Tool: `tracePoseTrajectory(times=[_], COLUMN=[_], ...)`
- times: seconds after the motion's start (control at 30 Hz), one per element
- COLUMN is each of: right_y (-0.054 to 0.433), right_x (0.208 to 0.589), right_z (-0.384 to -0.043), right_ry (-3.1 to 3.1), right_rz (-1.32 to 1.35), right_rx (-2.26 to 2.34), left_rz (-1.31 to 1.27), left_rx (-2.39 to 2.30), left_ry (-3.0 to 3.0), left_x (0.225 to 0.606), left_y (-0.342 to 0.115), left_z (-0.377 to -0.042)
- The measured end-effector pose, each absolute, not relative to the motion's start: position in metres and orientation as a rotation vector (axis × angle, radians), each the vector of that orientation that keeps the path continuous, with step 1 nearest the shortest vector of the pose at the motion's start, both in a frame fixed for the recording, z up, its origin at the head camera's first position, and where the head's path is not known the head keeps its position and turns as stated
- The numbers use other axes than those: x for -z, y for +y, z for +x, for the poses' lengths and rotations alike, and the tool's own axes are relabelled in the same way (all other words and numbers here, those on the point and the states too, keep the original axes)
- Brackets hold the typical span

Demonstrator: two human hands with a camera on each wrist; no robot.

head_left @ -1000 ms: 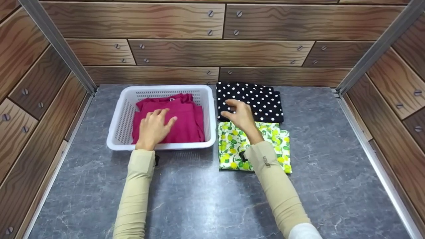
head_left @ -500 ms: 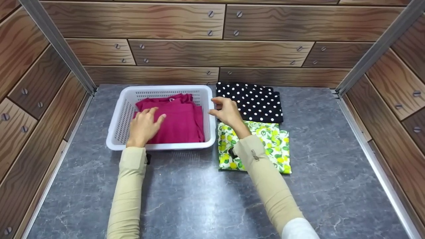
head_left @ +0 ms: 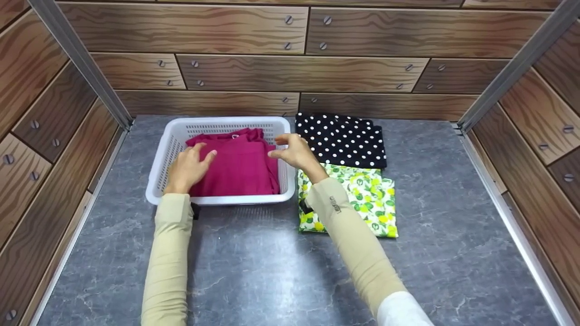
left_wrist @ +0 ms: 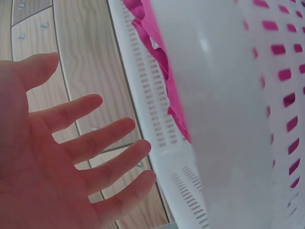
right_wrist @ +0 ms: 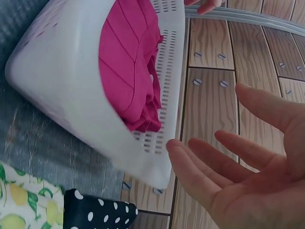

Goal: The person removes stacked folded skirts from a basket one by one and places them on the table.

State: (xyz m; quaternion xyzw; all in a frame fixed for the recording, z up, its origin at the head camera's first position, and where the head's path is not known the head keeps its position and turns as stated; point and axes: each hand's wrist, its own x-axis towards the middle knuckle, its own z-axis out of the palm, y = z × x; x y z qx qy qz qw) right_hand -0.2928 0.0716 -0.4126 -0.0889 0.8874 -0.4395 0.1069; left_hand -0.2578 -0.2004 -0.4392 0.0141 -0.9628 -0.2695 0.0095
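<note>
A folded magenta garment (head_left: 235, 167) lies inside a white plastic basket (head_left: 242, 199) with slotted walls. My left hand (head_left: 188, 168) hovers over the basket's left part, fingers spread; in the left wrist view that hand (left_wrist: 71, 148) shows an empty palm beside the basket rim. Over the right rim is my right hand (head_left: 297, 151), thumb and fingers apart, fingertips above the garment's right edge. The right wrist view shows this hand (right_wrist: 248, 167) holding nothing, its fingers loosely bent. Both hands appear raised above the rim.
Right of the basket, a folded black cloth with white dots (head_left: 349, 140) lies behind a folded lemon-print cloth (head_left: 362, 194). All stand on a grey marbled table (head_left: 253, 280). Wood-patterned walls (head_left: 253, 31) with metal edge strips enclose the back and sides.
My right hand has moved left from over the dotted cloth to the basket's right rim. The left hand has shifted left, off the middle of the garment. Cloths and basket stay put.
</note>
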Motion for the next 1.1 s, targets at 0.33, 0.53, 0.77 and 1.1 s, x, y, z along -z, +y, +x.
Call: tracePoseTrajectory(times=[0.33, 0.53, 0.77, 1.1], right_y=[0.063, 0.055, 0.04, 0.023], right_x=[0.417, 0.423, 0.427, 0.444], right_z=[-0.296, -0.3, -0.305, -0.308], right_ry=[2.445, 2.337, 2.237, 2.222], right_rz=[-0.171, -0.11, 0.003, 0.166], right_rx=[1.36, 1.427, 1.428, 1.462], left_rz=[0.076, 0.118, 0.188, 0.378], left_rx=[0.984, 1.032, 1.156, 1.551], left_ry=[-3.032, -2.994, -3.027, -2.958], left_x=[0.441, 0.44, 0.44, 0.445], left_y=[-0.207, -0.211, -0.22, -0.228], left_z=[-0.267, -0.273, -0.283, -0.303])
